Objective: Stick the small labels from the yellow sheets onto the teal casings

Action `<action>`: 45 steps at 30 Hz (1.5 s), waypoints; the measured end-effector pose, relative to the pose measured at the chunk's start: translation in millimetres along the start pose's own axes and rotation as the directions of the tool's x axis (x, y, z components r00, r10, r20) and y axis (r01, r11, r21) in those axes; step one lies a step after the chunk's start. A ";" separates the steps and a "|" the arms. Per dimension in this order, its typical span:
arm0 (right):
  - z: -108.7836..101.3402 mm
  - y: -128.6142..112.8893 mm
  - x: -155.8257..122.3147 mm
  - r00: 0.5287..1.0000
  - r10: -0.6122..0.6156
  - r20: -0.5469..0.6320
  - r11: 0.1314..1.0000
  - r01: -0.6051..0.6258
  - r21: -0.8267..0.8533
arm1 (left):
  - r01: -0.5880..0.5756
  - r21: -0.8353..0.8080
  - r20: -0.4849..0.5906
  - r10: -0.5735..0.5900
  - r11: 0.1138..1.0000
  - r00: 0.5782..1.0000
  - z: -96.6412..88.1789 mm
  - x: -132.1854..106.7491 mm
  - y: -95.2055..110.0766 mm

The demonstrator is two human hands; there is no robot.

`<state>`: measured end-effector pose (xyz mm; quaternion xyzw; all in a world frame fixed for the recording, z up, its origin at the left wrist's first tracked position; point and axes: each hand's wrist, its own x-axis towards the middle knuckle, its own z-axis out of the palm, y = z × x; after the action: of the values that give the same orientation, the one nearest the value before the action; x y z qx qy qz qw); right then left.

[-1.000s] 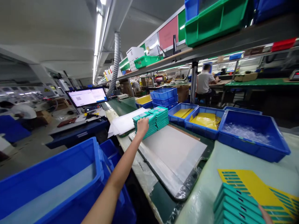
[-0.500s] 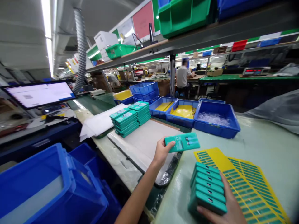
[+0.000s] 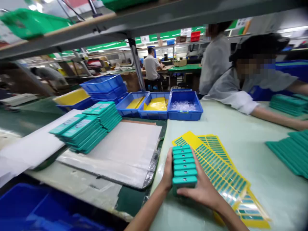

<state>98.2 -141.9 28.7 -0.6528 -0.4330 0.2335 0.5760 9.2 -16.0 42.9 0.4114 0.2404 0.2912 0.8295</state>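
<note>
Several flat teal boxes (image 3: 184,166) stand on edge in a row, their narrow ends facing me. My left hand (image 3: 167,171) is closed against the left side of the row. From the right, my right hand (image 3: 204,184) grips the same boxes, its thumb across the nearest one. Just beyond and right of my hands lie yellow sheets (image 3: 189,138) with rows of teal label strips. Over to the left, stacked teal boxes (image 3: 81,128) rest on a white sheet (image 3: 134,138).
Blue bins (image 3: 185,115) with yellow packets and clear plastic pieces line the table's back. At right, a co-worker (image 3: 231,86) in a light top reaches over teal stacks (image 3: 292,154). A shelf beam (image 3: 149,22) crosses above. Blue crates (image 3: 48,208) sit lower left.
My left hand has moved right, from holding a single teal box apart to the row in my right hand. The view has turned right, bringing the co-worker and teal stacks into sight.
</note>
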 end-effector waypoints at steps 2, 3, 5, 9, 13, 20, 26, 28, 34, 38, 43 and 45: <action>-2.8 -6.1 2.9 0.999 0.036 0.009 0.997 -0.035 -0.061 | -0.010 0.015 0.087 0.009 1.000 0.996 -9.1 -6.2 3.4; -5.3 -9.9 3.5 0.999 0.047 0.013 0.995 -0.046 -0.088 | -0.035 0.046 0.160 0.027 0.998 0.987 -15.6 -9.0 7.1; -15.0 -17.6 3.7 0.999 0.034 0.042 0.992 -0.029 -0.127 | -0.130 0.160 0.299 0.077 0.979 0.951 -28.8 -13.9 13.6; -62.0 -20.5 8.7 0.981 0.021 0.192 0.988 0.009 -0.156 | -0.308 0.406 0.355 0.163 0.860 0.921 -40.7 -21.0 11.4; -115.9 4.3 30.3 0.941 0.191 -0.279 0.841 -0.304 -0.448 | -0.390 0.450 0.407 0.204 0.803 0.891 -38.5 -22.5 -3.9; -118.2 51.0 51.1 0.792 0.324 -0.517 0.569 -0.600 -0.563 | -0.593 0.520 0.529 0.313 0.615 0.789 -46.6 -15.2 -17.0; -119.8 54.2 52.3 0.781 0.364 -0.507 0.521 -0.622 -0.585 | -0.541 0.532 0.492 0.282 0.652 0.824 -40.8 -14.0 -13.7; -121.2 50.7 54.1 0.780 0.370 -0.505 0.530 -0.624 -0.575 | -0.543 0.529 0.495 0.283 0.652 0.822 -39.8 -14.0 -13.4; -136.7 28.1 33.6 0.797 0.399 -0.453 0.609 -0.600 -0.519 | -0.580 0.511 0.506 0.323 0.634 0.800 -40.1 -15.8 -12.7; -161.3 14.2 -9.8 0.780 0.397 -0.484 0.554 -0.624 -0.551 | -0.582 0.497 0.527 0.308 0.644 0.792 -39.0 -15.9 -12.4; -151.4 15.8 -16.3 0.769 0.305 -0.562 0.444 -0.637 -0.630 | -0.570 0.547 0.494 0.314 0.613 0.811 -42.8 -13.0 -15.5; -134.6 21.8 0.5 0.777 0.308 -0.549 0.422 -0.629 -0.653 | -0.560 0.565 0.482 0.308 0.606 0.820 -43.9 -12.4 -16.0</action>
<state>213.2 -214.6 38.6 -0.9654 -0.1769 0.0438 0.1867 -23.1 -8.5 7.7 0.7768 0.0761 0.3019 0.5474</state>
